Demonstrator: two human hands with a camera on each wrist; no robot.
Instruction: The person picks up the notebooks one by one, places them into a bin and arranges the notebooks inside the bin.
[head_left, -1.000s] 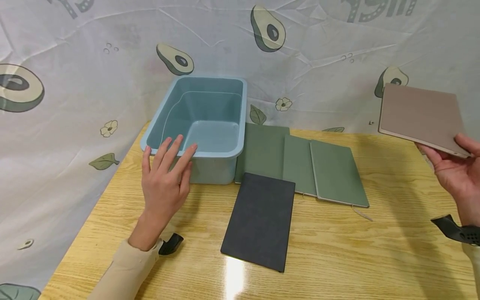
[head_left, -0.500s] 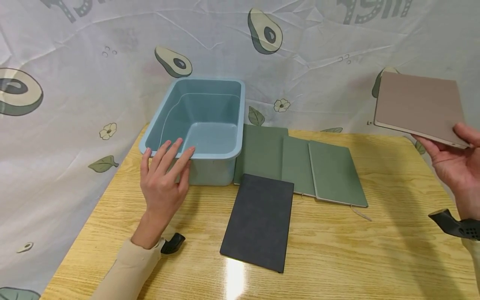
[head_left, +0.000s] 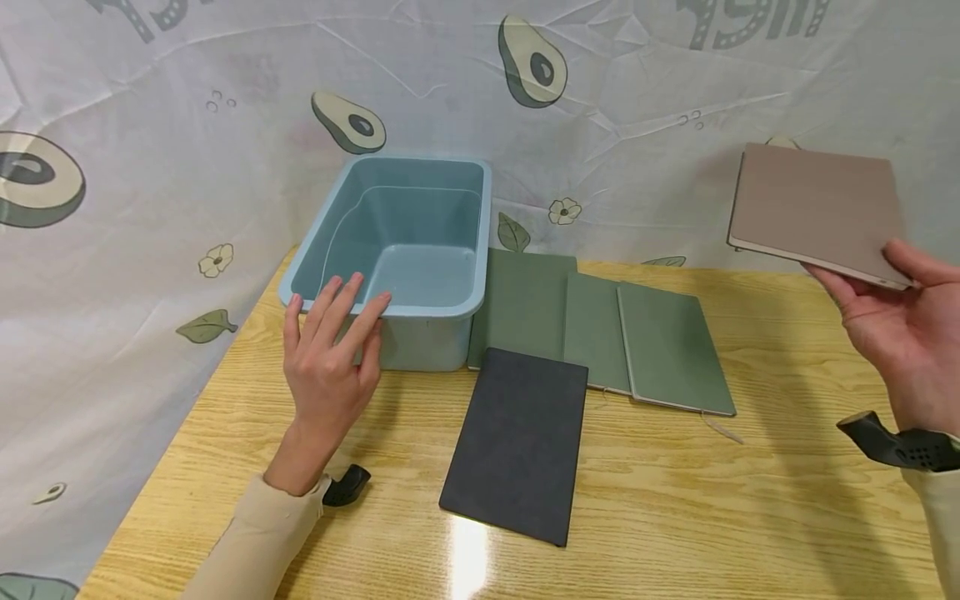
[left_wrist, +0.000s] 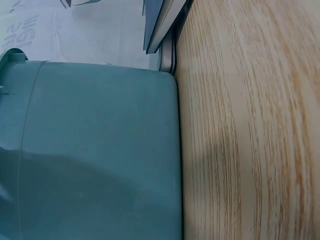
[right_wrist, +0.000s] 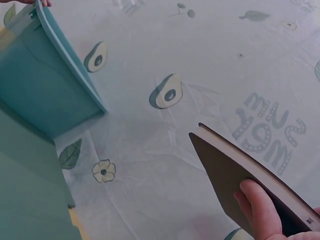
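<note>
At the right of the head view my right hand (head_left: 903, 333) holds up a brownish-pink notebook (head_left: 813, 208) by its near corner, thumb on top and fingers beneath. The right wrist view shows the same notebook (right_wrist: 220, 175) edge-on, with its page block between the covers. On the left, my left hand (head_left: 330, 367) has its fingers spread over the front rim of a blue plastic bin (head_left: 423, 343). The visible inside of the bin holds nothing. Only the bin's outer wall (left_wrist: 105, 145) and the tabletop show in the left wrist view.
Right of the bin lie several green notebooks (head_left: 671, 346), partly overlapping. A black notebook (head_left: 517, 442) lies in front of them, over a corner of one. Bare wooden tabletop (head_left: 675, 517) extends to the front. A printed white cloth (head_left: 637, 142) hangs behind the table.
My right hand has carried the brownish-pink notebook left and slightly up. My left hand stays at the bin's rim, and the notebooks on the table have not moved.
</note>
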